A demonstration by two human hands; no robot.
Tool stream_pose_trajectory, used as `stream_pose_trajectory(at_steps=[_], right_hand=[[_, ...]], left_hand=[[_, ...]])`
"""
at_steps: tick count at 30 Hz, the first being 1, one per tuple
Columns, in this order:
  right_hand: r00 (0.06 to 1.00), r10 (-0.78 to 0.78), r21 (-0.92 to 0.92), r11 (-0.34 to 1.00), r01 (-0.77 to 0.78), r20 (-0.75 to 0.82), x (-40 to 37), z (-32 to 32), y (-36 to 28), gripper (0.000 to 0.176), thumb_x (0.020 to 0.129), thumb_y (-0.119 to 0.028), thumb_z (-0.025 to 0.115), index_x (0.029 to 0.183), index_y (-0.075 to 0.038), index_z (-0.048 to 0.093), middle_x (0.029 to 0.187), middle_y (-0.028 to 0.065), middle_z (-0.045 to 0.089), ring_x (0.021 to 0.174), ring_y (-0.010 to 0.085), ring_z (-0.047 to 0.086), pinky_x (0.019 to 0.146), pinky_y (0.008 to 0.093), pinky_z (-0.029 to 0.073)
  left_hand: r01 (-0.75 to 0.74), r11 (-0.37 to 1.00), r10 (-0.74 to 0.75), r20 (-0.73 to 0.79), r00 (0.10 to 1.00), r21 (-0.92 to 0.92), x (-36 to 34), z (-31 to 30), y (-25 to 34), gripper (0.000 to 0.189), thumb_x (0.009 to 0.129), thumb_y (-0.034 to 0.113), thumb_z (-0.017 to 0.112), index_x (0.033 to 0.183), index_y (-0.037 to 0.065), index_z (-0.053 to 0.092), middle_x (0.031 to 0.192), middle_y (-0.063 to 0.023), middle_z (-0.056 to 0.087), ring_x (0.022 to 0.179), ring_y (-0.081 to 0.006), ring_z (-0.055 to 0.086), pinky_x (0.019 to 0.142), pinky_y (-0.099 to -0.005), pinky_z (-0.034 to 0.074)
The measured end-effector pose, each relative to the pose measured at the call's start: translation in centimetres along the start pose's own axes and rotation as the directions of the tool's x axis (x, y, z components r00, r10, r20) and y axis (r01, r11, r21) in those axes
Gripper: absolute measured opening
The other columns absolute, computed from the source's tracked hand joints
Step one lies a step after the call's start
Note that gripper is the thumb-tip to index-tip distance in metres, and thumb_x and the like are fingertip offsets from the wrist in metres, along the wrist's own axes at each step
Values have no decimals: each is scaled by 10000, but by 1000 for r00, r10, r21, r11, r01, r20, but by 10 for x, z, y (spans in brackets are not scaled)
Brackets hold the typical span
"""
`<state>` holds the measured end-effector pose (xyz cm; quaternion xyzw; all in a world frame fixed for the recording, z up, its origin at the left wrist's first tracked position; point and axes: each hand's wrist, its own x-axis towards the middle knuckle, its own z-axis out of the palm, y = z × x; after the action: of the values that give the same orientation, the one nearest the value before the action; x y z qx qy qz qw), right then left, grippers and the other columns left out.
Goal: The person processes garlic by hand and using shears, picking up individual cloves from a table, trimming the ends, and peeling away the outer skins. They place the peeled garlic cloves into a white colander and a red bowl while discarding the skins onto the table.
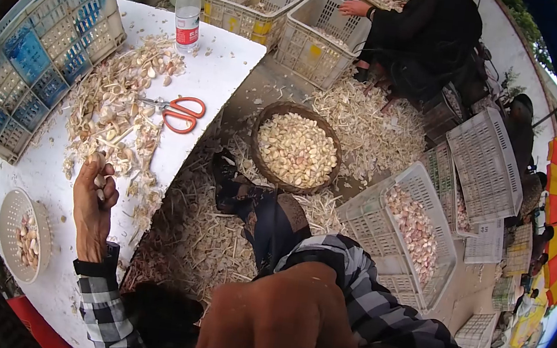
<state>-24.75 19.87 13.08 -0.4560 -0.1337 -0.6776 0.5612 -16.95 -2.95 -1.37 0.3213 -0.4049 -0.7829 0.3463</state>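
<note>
My left hand [90, 203] is over the white table [221, 45], its fingers curled around pale garlic cloves [101, 182]. Beyond it a loose heap of garlic cloves and skins [116, 109] spreads across the tabletop. Orange-handled scissors [183, 113] lie at the heap's right side with their blades toward the garlic. Very close to the camera, my right hand [281, 324] fills the bottom middle, knuckles up and fingers bent inward. Whatever it may hold is hidden. A white colander [12, 218] with some cloves stands left of my left hand.
A plastic bottle [187, 13] and a tilted crate [43, 51] stand on the table. On the floor are a basket of peeled cloves [295, 150], a crate of garlic [382, 235] and scattered peelings [368, 126]. Another person [424, 39] in dark clothes works beside a crate [323, 40].
</note>
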Motion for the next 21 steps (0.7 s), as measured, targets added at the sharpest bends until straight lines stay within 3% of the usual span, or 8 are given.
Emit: stream_pose_trajectory(at_steps=[5, 8, 9, 11, 12, 15, 17, 21], right_hand=[[909, -376, 105, 926, 362, 181, 12, -1, 18, 216, 828, 76, 583, 1038, 115, 611, 951, 244, 625, 837, 273, 644, 654, 318, 553], [907, -420, -84, 906, 416, -39, -3, 11, -3, 233, 841, 59, 579, 1068, 112, 597, 981, 240, 628, 892, 292, 636, 691, 302, 568], [947, -314, -417, 872, 256, -74, -3, 0, -30, 202, 850, 29, 588, 1041, 92, 599, 977, 216, 621, 883, 270, 631, 706, 314, 562], [960, -139, -863, 483, -150, -245, -4, -30, -90, 148, 866, -32, 606, 988, 52, 603, 970, 168, 608, 866, 225, 621, 737, 337, 551], [919, -171, -878, 399, -264, -354, -6, -45, -115, 242, 856, -21, 623, 1093, 25, 611, 1011, 135, 649, 923, 183, 635, 840, 272, 528], [785, -359, -805, -135, -578, -504, -34, -89, -176, 244, 879, -82, 608, 1105, 8, 618, 1034, 115, 649, 949, 163, 622, 822, 261, 514], [801, -297, -547, -604, -579, -520, -70, -125, -216, 239, 871, -125, 596, 1070, 1, 634, 1026, 120, 651, 950, 177, 622, 802, 288, 510], [887, -186, -328, -881, -341, -422, -88, -180, -195, 241, 851, -131, 572, 1038, 5, 640, 1004, 135, 647, 928, 204, 631, 789, 304, 506]], left_hand=[[1, 1000, -1, 7, 1000, 7, 0, 0, 0, 143, 923, 244, 515, 959, 106, 508, 784, -11, 528, 486, -36, 356, 381, -170, 232], [13, 1000, -13, 2, 1000, -15, 0, 2, 1, 150, 928, 245, 508, 967, 101, 513, 780, -7, 532, 485, -34, 347, 381, -171, 227], [38, 998, -39, -35, 999, -47, 0, 5, 2, 147, 935, 241, 500, 968, 99, 515, 777, -6, 534, 486, -33, 343, 381, -171, 224], [54, 988, -52, 21, 998, -144, 0, -3, 3, 128, 949, 218, 486, 965, 95, 520, 769, -2, 539, 487, -31, 337, 379, -170, 221], [61, 980, -55, 35, 998, -191, 0, -6, 3, 123, 944, 208, 501, 972, 90, 523, 780, -8, 538, 485, -35, 334, 372, -170, 231], [68, 963, -59, 42, 997, -259, 0, -4, 4, 142, 932, 204, 537, 982, 72, 516, 796, -22, 533, 491, -42, 326, 365, -171, 226], [72, 968, -70, 16, 997, -242, -3, 2, 5, 140, 930, 206, 540, 966, 73, 513, 797, -23, 533, 492, -42, 320, 368, -173, 224], [105, 970, -96, 53, 994, -220, -1, 4, 1, 135, 925, 198, 530, 934, 72, 483, 789, -27, 525, 480, -36, 298, 373, -175, 226]])
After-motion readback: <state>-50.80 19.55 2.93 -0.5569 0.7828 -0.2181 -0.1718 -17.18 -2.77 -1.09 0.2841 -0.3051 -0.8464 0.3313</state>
